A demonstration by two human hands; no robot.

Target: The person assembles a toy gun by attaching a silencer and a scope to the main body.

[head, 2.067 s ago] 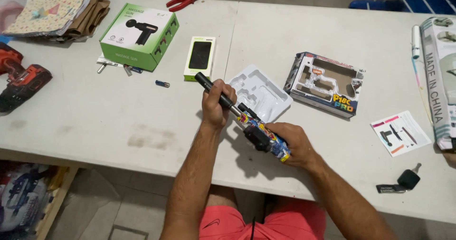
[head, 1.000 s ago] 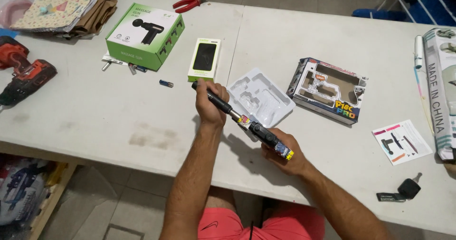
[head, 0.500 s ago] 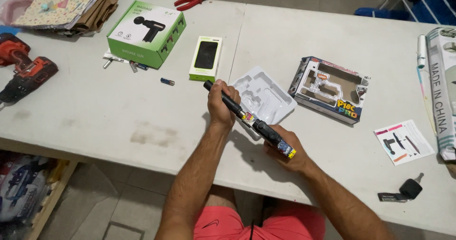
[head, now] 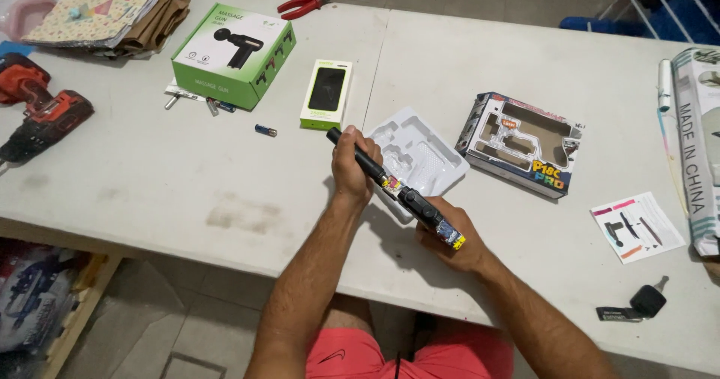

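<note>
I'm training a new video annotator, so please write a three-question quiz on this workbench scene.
1. True or false: both hands grip the black toy gun with colourful stickers.
2. Which lies nearest the left hand? A) red pliers B) white moulded plastic tray C) black car key
3. Fill in: the red-and-black power drill lies at the white table's far ____ side.

Key: 1 true; 2 B; 3 left. The right hand holds the grip end.

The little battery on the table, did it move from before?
No. The small battery lies in the same spot, just below and between the green box and the phone-sized box. Only the camera shifted.
</note>
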